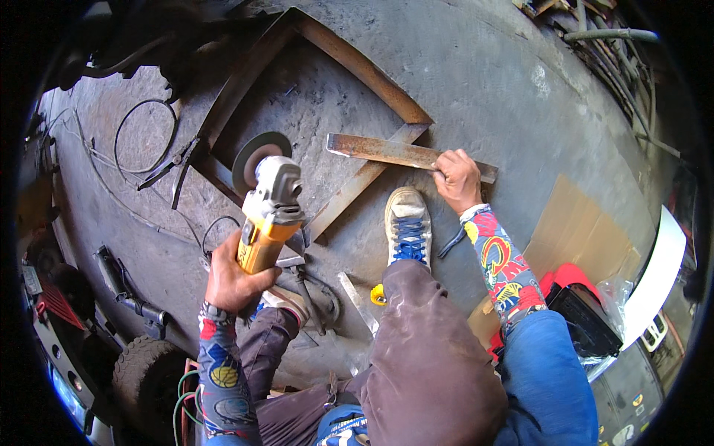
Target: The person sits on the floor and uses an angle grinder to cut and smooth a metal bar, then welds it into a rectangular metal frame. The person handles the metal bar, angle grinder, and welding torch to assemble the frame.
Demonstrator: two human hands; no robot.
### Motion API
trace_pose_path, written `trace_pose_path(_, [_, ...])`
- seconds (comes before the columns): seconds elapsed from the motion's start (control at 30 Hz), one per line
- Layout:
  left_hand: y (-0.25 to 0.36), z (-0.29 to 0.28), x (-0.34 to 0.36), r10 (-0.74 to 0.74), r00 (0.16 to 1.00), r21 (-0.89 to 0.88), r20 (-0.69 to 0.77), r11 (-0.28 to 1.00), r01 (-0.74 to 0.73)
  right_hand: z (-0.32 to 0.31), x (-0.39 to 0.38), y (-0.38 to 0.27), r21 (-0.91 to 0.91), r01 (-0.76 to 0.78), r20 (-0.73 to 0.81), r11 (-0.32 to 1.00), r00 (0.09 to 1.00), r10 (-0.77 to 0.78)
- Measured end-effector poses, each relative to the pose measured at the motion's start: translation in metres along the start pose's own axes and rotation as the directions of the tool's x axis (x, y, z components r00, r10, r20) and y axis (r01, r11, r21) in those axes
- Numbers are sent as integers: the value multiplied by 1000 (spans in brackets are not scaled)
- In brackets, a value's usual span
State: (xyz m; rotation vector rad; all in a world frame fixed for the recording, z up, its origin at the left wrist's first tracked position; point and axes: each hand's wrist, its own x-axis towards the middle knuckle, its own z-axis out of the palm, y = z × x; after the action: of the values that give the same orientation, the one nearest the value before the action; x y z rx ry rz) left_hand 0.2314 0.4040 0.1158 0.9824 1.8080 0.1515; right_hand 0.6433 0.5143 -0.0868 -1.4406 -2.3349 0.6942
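My left hand [236, 273] is closed round the body of a yellow and silver angle grinder [268, 234], whose dark disc [247, 167] points up over a rusty angle-iron frame [349, 59] on the floor. My right hand [457, 178] is closed on a rusty flat steel bar [379, 149] near its right end; the bar lies across the right side of the frame, its left end over the frame's inside. My white shoe with blue laces [407, 215] is just below the bar. A pale metal strip [357, 301] lies beside my leg.
Cables [152, 102] and a clamp [182, 156] lie at the left, above a dark cylindrical part [126, 290] and a tire [145, 372]. Metal scrap [613, 67] is piled at the upper right. Cardboard [576, 230], a red and black object [576, 312] and a white panel [658, 264] are at the right.
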Motion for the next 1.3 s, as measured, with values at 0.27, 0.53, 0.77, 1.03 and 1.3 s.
trace_pose_path(0.27, [-21,53,-21,-171,960,-647,221,711,276,-1,-3,-4,124,-136,11,983,991,136])
trace_pose_path(0.53, [-8,85,-6,-137,900,-738,414,528,420,-11,13,12,-179,-240,325,954,901,287])
trace_pose_path(0.77, [-17,119,-19,-74,867,-730,493,507,459,-17,23,21,-164,-65,210,984,973,99])
trace_pose_path(1.03, [-23,149,2,49,886,-738,461,576,352,-40,61,32,-166,45,536,985,843,52])
trace_pose_path(1.3, [-23,146,16,29,873,-761,487,505,408,-41,85,31,-204,36,695,978,710,119])
